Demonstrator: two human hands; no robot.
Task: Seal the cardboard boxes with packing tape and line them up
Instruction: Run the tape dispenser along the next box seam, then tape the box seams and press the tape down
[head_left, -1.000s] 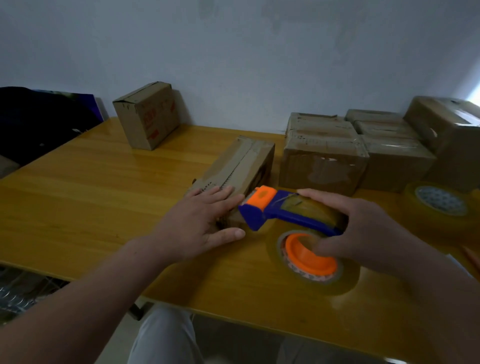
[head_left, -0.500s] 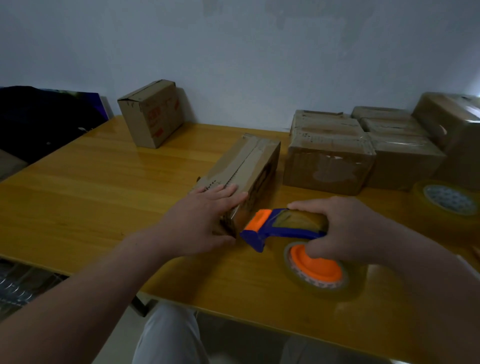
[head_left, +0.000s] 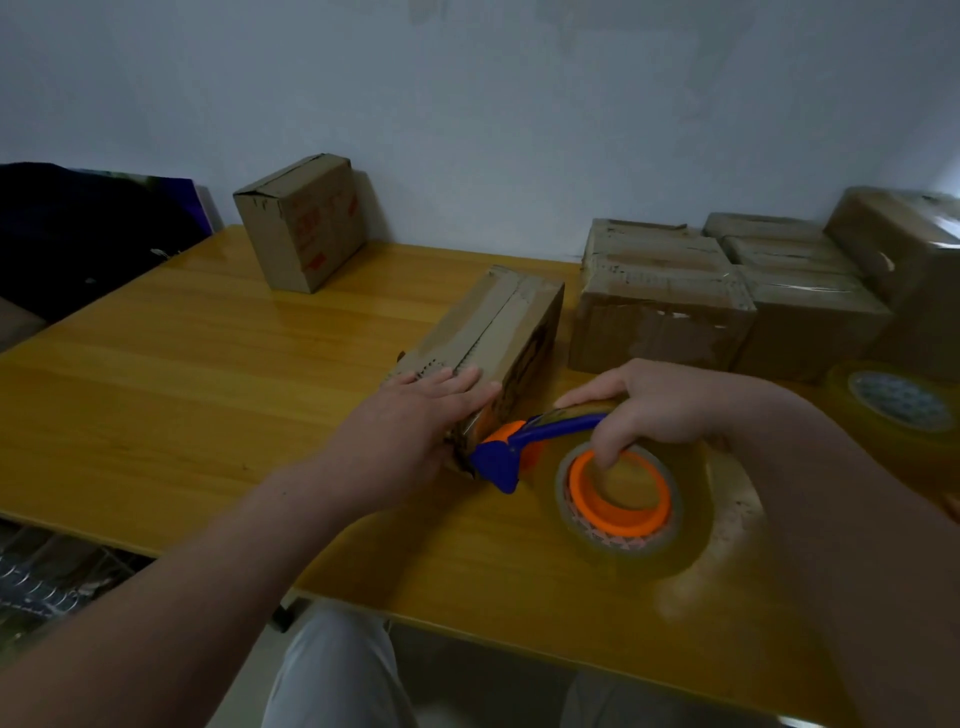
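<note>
You are pressing your left hand (head_left: 410, 431) flat, fingers straight and close together, on the near end of the long cardboard box (head_left: 501, 327). The box is lying near the middle of the yellow wooden table (head_left: 208, 389), its length running away from you. Its top flaps are meeting along a centre seam, and its near end face is looking dark and worn. Your right hand (head_left: 660, 405) is curling round the tape dispenser (head_left: 519, 447), thumb hooking into the orange core of its clear tape roll (head_left: 698, 530), while the blue-and-orange head is touching the box's near lower corner. Just right of it, sealed boxes (head_left: 660, 312) are sitting grouped by the wall, a spare tape roll (head_left: 893, 405) is lying beside them, and another box (head_left: 301, 223) is standing far left.
</note>
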